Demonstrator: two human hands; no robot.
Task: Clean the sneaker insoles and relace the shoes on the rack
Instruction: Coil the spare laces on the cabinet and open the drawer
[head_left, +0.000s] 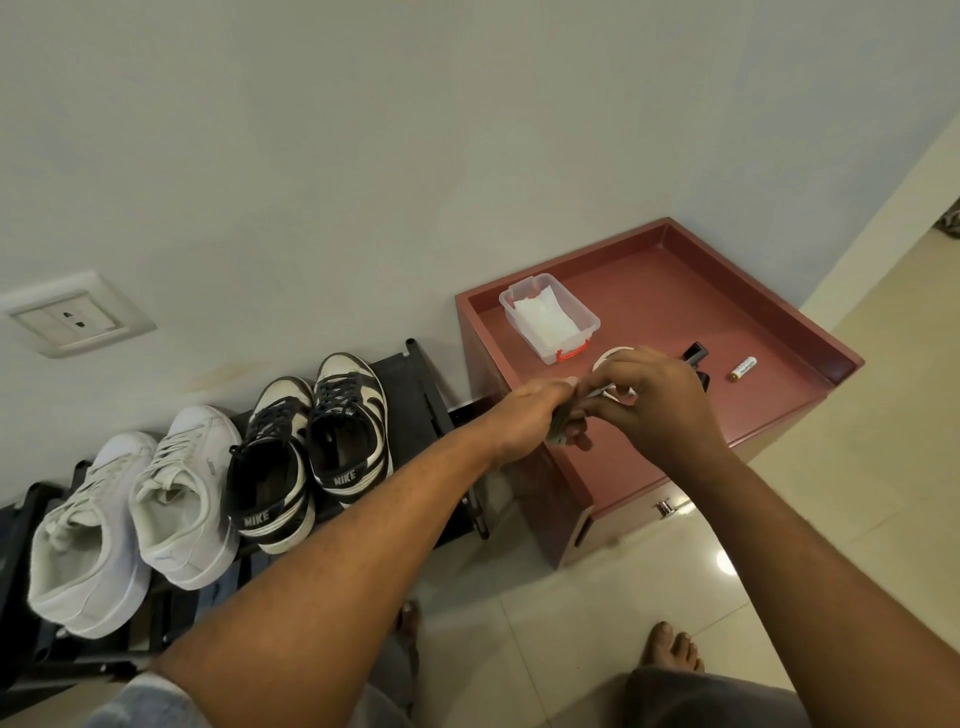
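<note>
Home entryway, shoe rack (415, 374) with sneakers (311, 447), wall socket (72, 317), tiled floor (597, 623)

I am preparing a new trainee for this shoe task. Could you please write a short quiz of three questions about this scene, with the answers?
1. True or false: the battery lies inside the clear plastic box.
2. How many sneakers in all stand on the black rack?
3. Which pair stands nearer to the red cabinet? A) the white sneakers B) the black-and-white sneakers

Key: 1 false, it lies on the cabinet top, apart from the box; 2 four; 3 B.
</note>
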